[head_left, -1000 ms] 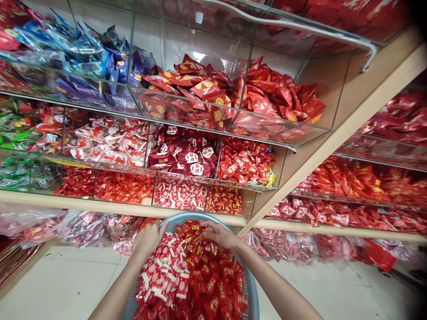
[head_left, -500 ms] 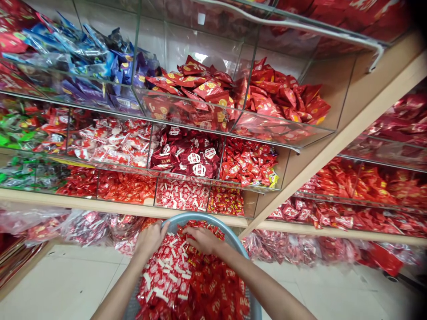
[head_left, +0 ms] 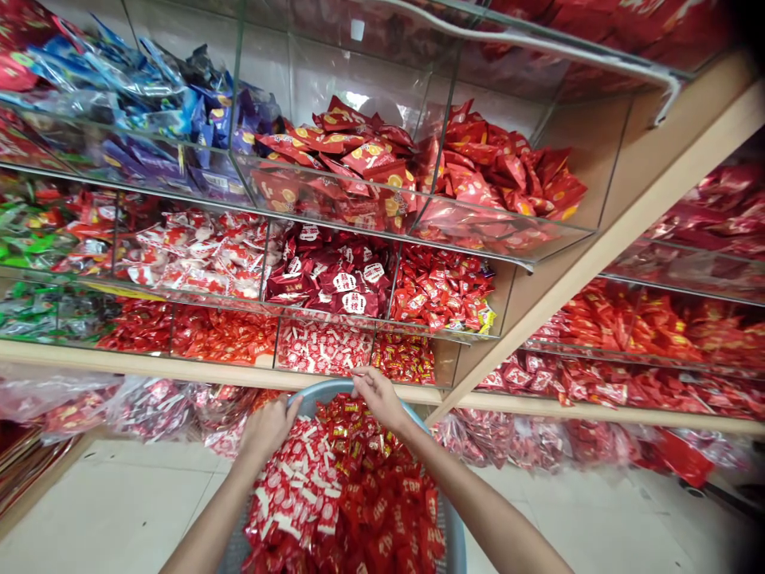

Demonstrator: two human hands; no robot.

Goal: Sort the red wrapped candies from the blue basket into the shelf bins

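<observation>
A blue-grey basket (head_left: 457, 534) holds wrapped candies: red-and-white ones (head_left: 292, 482) on the left, small red-and-gold ones (head_left: 350, 422) at the far side, and larger red ones (head_left: 394, 510) on the right. My left hand (head_left: 267, 426) grips the basket's far left rim, its thumb pointing inward over the edge. At the far rim, my right hand (head_left: 378, 397) is raised with bent fingers close together, beside the low shelf's front edge. Whether a candy is between those fingers is too small to tell.
Clear-fronted shelf bins (head_left: 358, 191) of wrapped candies rise ahead. A wooden post (head_left: 574, 263) slants between two shelf units. Bagged candies (head_left: 152, 406) lie beneath the lowest shelf, above the tiled floor (head_left: 137, 494). A white rod (head_left: 508, 40) crosses the upper front.
My right hand has lifted from the candies and moved up to the far rim, uncovering the red-and-gold candies. My left hand remains on the rim.
</observation>
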